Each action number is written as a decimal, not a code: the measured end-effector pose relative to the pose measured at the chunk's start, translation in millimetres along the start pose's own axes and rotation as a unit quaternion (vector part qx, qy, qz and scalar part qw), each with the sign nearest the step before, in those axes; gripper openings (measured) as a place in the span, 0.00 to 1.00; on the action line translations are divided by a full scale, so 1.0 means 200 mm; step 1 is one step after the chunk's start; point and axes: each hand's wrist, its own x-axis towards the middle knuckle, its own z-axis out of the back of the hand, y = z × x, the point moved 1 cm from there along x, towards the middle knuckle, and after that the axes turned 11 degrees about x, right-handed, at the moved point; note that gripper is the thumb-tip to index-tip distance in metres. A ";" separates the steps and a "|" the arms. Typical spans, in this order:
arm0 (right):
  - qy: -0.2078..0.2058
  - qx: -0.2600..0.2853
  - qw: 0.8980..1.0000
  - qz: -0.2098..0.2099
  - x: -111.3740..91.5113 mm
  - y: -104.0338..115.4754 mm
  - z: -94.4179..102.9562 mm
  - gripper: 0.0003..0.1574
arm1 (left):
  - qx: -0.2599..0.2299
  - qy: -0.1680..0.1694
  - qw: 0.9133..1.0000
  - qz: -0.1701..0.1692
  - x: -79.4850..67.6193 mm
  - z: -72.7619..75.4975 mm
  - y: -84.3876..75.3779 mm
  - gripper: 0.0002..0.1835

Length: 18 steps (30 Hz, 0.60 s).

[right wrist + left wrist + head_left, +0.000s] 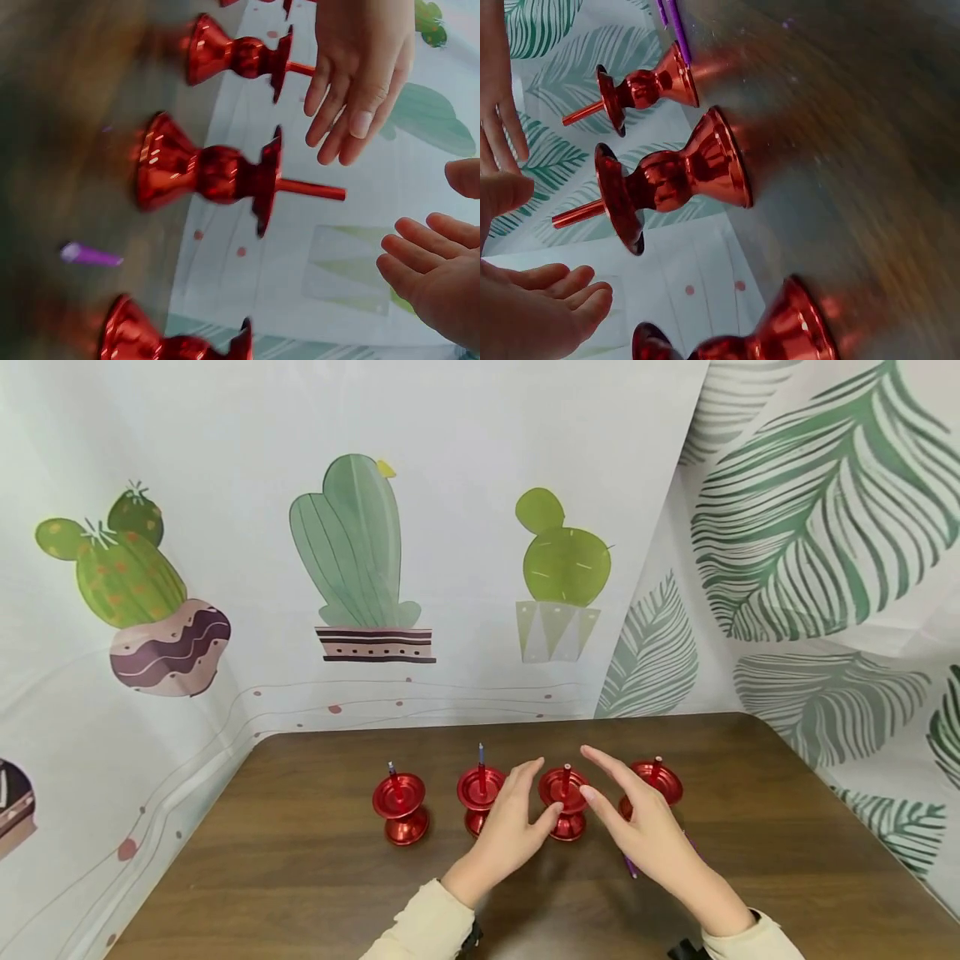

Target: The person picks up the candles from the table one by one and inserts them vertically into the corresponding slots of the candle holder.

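Observation:
Several shiny red candle holders stand upright in a row on the table. A short dark candle is in the leftmost candle holder [406, 828], and a blue candle [482, 755] rises from the second one. The third candle holder [567, 827] has a bare red tube on top, as does the rightmost candle holder [666, 779], which is partly behind my right hand [651, 831]. My left hand [504, 835] is over the space between the second and third holders. Both hands hold nothing, palms facing, fingers extended and spread from the thumbs, on either side of the third holder.
Purple sticks, apparently thin candles [631, 867], lie on the brown wooden table [300, 843] near the right hand, partly hidden by it. A white cloth [465, 543] printed with cacti hangs along the back edge, and a leaf-printed cloth [810, 552] hangs on the right.

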 end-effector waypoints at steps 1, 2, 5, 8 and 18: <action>-0.002 -0.005 1.000 -0.002 -0.01 -0.01 0.01 0.33 | -0.003 0.007 1.000 0.004 0.01 -0.01 0.00 0.33; -0.002 -0.008 1.000 -0.004 -0.03 -0.01 0.01 0.33 | -0.006 0.014 1.000 0.009 0.02 -0.02 0.00 0.34; -0.001 -0.020 1.000 -0.002 -0.06 -0.04 0.03 0.32 | -0.016 0.038 0.999 0.027 0.04 -0.04 -0.01 0.36; 0.007 -0.024 1.000 -0.003 -0.09 -0.06 0.04 0.32 | -0.021 0.056 0.997 0.040 0.05 -0.06 0.00 0.37; 0.041 -0.057 0.998 0.005 -0.16 -0.11 0.07 0.31 | -0.026 0.074 0.996 0.051 0.08 -0.13 0.01 0.38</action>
